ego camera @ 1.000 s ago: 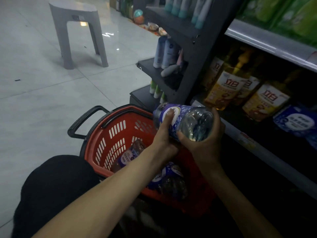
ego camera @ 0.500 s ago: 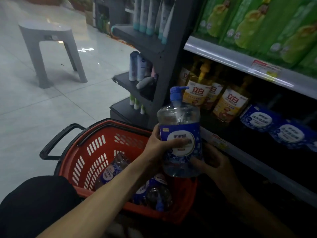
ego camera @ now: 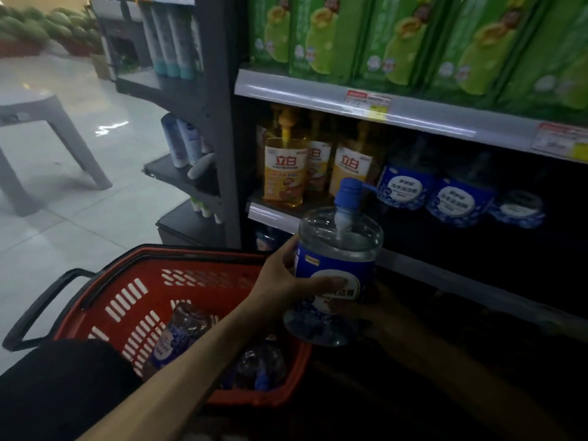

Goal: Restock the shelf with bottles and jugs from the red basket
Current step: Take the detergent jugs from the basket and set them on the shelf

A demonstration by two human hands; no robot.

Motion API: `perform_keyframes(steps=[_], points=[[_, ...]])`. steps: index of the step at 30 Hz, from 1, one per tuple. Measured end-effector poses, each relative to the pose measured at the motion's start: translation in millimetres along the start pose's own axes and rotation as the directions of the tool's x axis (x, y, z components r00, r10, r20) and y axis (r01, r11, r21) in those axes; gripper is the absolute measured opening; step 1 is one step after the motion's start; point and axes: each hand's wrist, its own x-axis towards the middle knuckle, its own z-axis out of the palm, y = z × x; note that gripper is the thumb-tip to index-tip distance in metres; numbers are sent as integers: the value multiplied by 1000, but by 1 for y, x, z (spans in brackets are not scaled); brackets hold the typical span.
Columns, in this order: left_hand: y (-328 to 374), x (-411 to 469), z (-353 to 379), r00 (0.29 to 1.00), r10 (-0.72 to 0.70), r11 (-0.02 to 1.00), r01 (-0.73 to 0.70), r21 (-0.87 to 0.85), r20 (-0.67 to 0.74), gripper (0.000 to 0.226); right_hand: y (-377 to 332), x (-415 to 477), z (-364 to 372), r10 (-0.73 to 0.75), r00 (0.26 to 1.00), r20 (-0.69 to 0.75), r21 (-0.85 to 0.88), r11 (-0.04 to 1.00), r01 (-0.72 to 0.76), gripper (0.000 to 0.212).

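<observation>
Lower left of the frame: we log the red basket (ego camera: 127, 300) on the floor. At least two clear bottles with blue labels (ego camera: 178, 337) lie on their sides in it, so stock remains to be moved.

Centre of frame, just above the basket's right rim: one pump bottle (ego camera: 334, 272), clear with a blue label and blue pump head, is upright in the air, clear of the basket and not yet on the shelf. The left hand (ego camera: 280, 281) wraps its fingers across the label from the left. The right hand (ego camera: 386, 316), in shadow, cups the lower part from the right with its fingers curled onto the label. Both hands are grasping this bottle.

Step, as we judge it: carrying one bottle from basket to shelf, roughly mid-transfer.

Beyond the bottle, centre right: the middle shelf (ego camera: 270, 216) carries yellow pump bottles (ego camera: 284, 167) at left and matching blue-label bottles (ego camera: 404, 189) to their right. The shelf further right is too dark to tell whether a slot is free. Green packs (ego camera: 397, 36) fill the tier above.

Next move, in our judgement: lift the bottle over the shelf's front rail, keep the pump head under the upper tier, and set it among the blue-label row, label forward.
</observation>
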Motion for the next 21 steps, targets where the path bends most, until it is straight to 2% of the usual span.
perform_keyframes(steps=[3, 8, 11, 15, 21], points=[[1, 8, 21, 999, 24, 996, -28, 85, 44, 67, 11, -12, -17, 21, 998, -65, 99, 995, -15, 61], [4, 19, 53, 987, 51, 979, -79, 188, 152, 77, 18, -26, -49, -5, 996, -93, 151, 988, 19, 66], [3, 31, 68, 971, 8, 964, -71, 257, 237, 94, 20, -36, -71, -63, 992, -106, 121, 990, 76, 63], [7, 56, 98, 946, -47, 908, -93, 407, 320, 125, 27, -46, -107, -152, 961, -233, 87, 980, 176, 68], [19, 86, 158, 888, 86, 852, -301, 429, 452, 111, 24, -53, -162, -258, 859, -442, 6, 957, 290, 69]])
